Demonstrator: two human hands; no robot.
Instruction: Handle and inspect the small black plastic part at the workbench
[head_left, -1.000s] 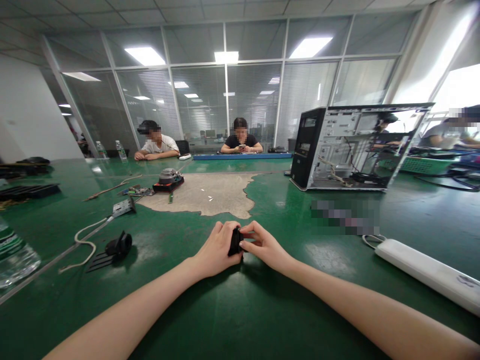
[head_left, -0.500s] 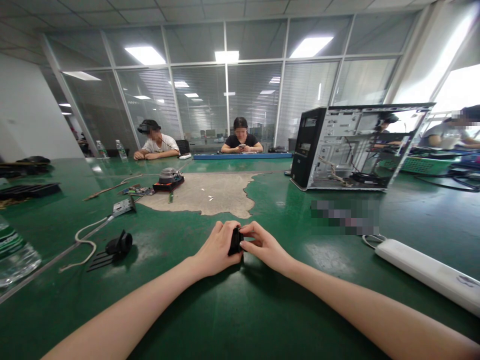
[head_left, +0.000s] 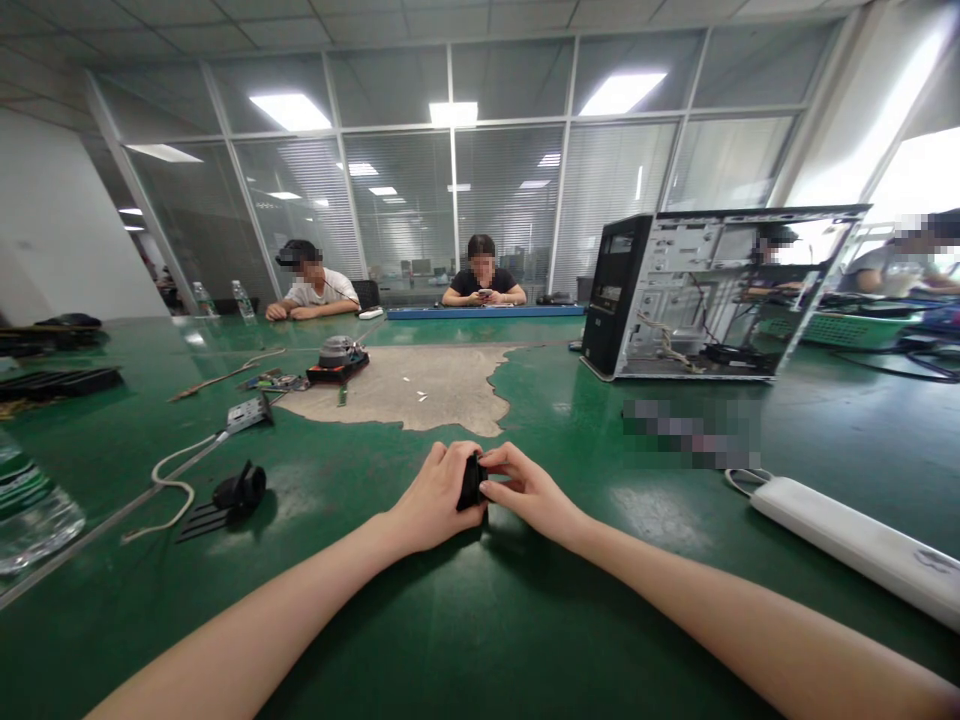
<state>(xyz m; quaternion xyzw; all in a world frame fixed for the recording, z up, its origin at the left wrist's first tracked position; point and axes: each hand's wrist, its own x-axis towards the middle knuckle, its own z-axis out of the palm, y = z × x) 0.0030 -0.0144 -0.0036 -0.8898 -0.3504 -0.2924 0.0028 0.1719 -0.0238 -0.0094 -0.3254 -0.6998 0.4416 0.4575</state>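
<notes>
Just above the green table (head_left: pixel 480 640), a small black part (head_left: pixel 472 484) is held between both hands; its exact kind is hidden by the fingers. My left hand (head_left: pixel 439 495) wraps around it from the left, fingers over the top and thumb below. From the right, my right hand (head_left: pixel 529 490) pinches its near edge with thumb and fingertips. To the left lies another black plastic piece (head_left: pixel 244 487) with a round end and several flat prongs. A bare tan patch (head_left: pixel 420 390) in the table's covering is just beyond my hands.
An opened computer case (head_left: pixel 622 300) stands back right, with a white power strip (head_left: pixel 847 540) nearer. On the left are a metal box (head_left: pixel 247 412) with a cable, a heatsink fan (head_left: pixel 337 355) and a water bottle (head_left: pixel 34 510). Two people sit across the table; others are far right.
</notes>
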